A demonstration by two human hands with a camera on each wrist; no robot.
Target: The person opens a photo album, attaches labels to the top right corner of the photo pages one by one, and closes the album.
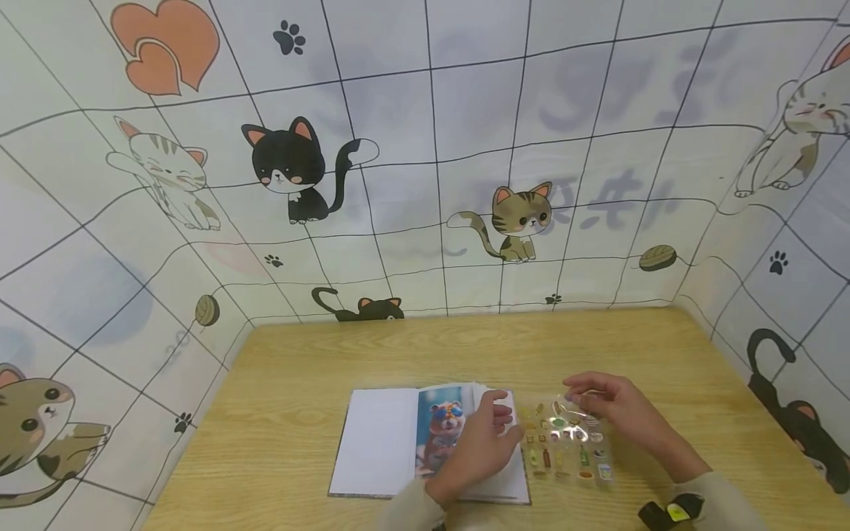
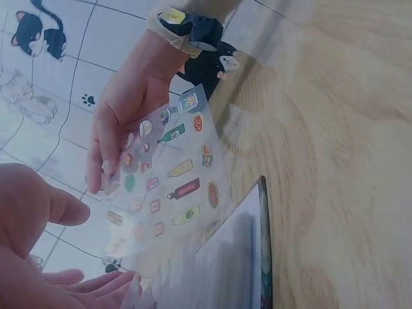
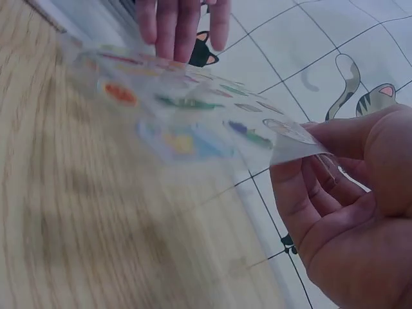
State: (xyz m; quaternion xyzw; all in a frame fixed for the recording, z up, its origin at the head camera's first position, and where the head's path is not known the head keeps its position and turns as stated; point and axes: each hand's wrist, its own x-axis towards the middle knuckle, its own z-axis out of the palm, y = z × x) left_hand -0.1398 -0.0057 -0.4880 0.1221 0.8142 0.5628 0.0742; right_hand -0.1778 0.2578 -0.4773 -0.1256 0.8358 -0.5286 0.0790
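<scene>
My right hand (image 1: 620, 407) pinches a clear sticker sheet (image 1: 563, 446) by its far right edge, thumb on one side and fingers on the other. Small food and bottle stickers cover the sheet, which bows slightly and slants above the table in the right wrist view. My left hand (image 1: 483, 445) is over the right side of an open book (image 1: 378, 441), its thumb and fingers apart near the sheet's left edge. Between thumb and fingers of that left hand (image 2: 32, 219) nothing is gripped. A bear picture (image 1: 441, 428) with sunglasses shows on the book's right side, partly covered by the hand.
The wooden table (image 1: 285, 420) meets a cat-printed cloth wall (image 1: 398, 184) at the back and both sides. A dark wrist strap (image 1: 671, 510) with a yellow mark is worn on the right wrist.
</scene>
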